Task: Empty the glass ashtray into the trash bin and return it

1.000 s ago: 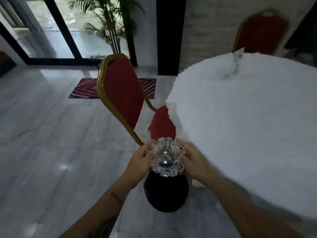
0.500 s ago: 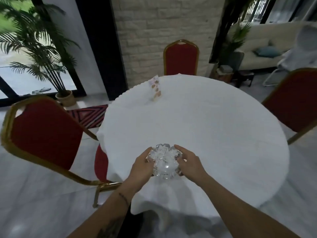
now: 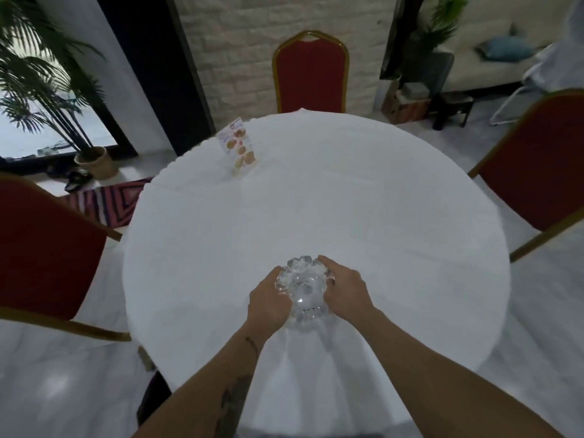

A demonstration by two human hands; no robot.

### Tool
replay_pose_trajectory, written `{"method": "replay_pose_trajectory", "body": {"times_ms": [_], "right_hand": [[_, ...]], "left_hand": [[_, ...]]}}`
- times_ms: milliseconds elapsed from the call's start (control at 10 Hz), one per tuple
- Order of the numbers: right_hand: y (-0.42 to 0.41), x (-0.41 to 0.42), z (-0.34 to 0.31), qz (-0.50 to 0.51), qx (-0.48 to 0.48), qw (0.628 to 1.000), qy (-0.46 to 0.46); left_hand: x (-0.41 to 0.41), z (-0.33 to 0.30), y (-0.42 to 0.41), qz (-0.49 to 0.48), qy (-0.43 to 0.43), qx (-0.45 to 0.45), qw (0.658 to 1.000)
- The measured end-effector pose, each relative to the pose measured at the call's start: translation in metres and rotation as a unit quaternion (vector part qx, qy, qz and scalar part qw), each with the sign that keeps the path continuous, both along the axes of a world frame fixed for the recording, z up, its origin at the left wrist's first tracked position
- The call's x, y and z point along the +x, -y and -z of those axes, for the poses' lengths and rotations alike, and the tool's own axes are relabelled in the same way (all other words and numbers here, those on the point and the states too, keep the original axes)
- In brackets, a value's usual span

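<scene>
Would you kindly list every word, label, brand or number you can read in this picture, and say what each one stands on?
Menu card standing on the white tablecloth: it bears food pictures and small print, too blurred to read.
Glass ashtray, held between the left hand and the right hand: no text visible.
Red chairs: no labels visible.
No text can be quoted from this frame.

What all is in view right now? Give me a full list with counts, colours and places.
glass ashtray: 1, clear, near table edge, between both hands
table: 1, round, white cloth, centre
menu card: 1, white with orange pictures, upright, far left of table
chairs: 3, red with gold frames, left, far, right
potted palm: 1, green, far left
rug: 1, striped pink, floor left
sofa: 1, pale, far right
left hand: on ashtray
right hand: on ashtray
</scene>
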State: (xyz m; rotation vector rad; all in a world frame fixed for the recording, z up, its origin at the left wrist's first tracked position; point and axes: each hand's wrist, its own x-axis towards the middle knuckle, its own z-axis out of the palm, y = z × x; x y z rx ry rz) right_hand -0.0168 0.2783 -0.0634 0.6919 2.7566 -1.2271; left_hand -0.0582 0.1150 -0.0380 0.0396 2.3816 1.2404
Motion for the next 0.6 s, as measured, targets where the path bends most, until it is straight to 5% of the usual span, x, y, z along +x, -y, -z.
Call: {"method": "replay_pose_trajectory", "body": {"times_ms": [400,600], "right_hand": [[-0.011,-0.007,0.004,-0.057,0.067,0.995,0.037],[-0.013,-0.003,-0.024,-0.083,0.165,0.982,0.035]], "left_hand": [[-0.009,0.009,-0.012,0.028,-0.05,-0.049,0.997],[-0.014,-0.001,0.015,0.152,-0.122,-0.167,0.967]]}}
